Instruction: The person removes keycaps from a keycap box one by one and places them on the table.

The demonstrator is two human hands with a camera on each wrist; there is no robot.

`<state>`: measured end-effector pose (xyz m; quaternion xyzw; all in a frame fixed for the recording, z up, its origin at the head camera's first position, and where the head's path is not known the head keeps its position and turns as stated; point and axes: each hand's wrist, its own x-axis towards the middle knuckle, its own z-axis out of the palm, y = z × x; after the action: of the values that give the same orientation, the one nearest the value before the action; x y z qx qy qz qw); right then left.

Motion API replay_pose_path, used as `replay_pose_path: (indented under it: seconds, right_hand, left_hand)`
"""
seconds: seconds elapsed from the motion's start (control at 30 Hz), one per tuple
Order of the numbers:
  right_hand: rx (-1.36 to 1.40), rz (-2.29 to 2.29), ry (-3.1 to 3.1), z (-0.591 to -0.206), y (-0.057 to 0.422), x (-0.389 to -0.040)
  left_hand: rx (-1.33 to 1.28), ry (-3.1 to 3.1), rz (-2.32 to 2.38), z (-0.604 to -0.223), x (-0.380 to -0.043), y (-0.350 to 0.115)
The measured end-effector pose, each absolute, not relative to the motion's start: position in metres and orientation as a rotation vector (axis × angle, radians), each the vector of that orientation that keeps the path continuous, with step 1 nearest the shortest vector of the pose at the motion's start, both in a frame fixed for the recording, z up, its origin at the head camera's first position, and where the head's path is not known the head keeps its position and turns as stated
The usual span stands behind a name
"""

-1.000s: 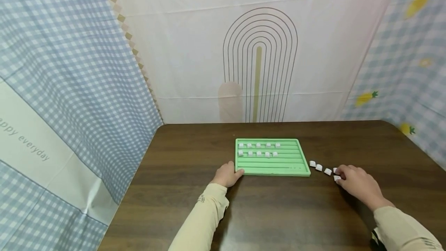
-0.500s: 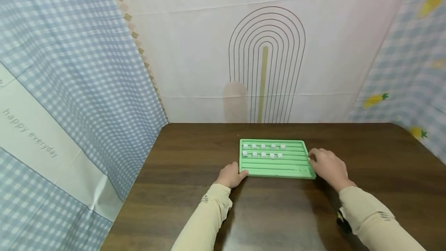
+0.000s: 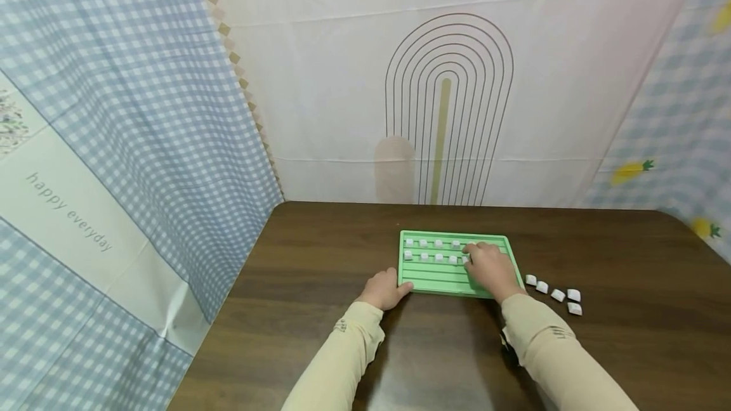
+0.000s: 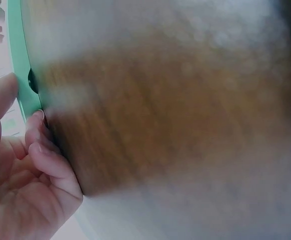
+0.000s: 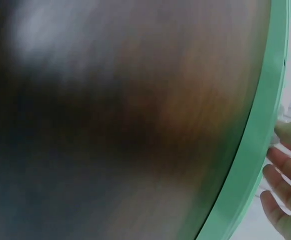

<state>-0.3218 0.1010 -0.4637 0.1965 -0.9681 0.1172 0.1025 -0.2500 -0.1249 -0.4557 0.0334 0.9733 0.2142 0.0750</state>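
A light green ridged tray (image 3: 436,286) lies on the table with two rows of small white keycaps (image 3: 438,258) in its upper left part. My left hand (image 3: 384,290) grips the tray's front left corner, the thumb over the rim and the fingers against the outer side, as the left wrist view shows. Over the tray's right half, my right hand (image 3: 492,269) has its fingertips at the right end of the keycap rows. Thumb and index finger pinch a small whitish keycap (image 5: 275,138) in the right wrist view, mostly covered by the fingers.
Several loose white keycaps (image 3: 558,295) lie on the dark wooden table (image 3: 445,360) just right of the tray. A patterned cloth (image 3: 337,94) hangs behind the far table edge, and a blue checked cloth (image 3: 154,113) hangs at the left.
My right hand has moved left from the loose keycaps, past the tray's right edge, to over its rows. The left hand has stayed on the corner. The head view has shifted slightly.
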Motion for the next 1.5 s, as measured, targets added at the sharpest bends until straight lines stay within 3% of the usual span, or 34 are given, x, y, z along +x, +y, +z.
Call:
replay_pose_path:
  seconds: [0.63, 1.07, 1.5]
  right_hand:
    - [0.562, 0.330, -2.797, -0.462, 0.102, -0.317]
    - [0.566, 0.374, -2.852, -0.440, 0.162, -0.290]
    - [0.546, 0.213, -2.919, -0.454, 0.198, -0.264]
  left_hand:
    - [0.086, 2.895, 0.617, -0.457, -0.251, -0.123]
    - [0.086, 2.877, 0.662, -0.455, -0.252, -0.127]
    - [0.097, 2.875, 0.698, -0.457, -0.252, -0.127]
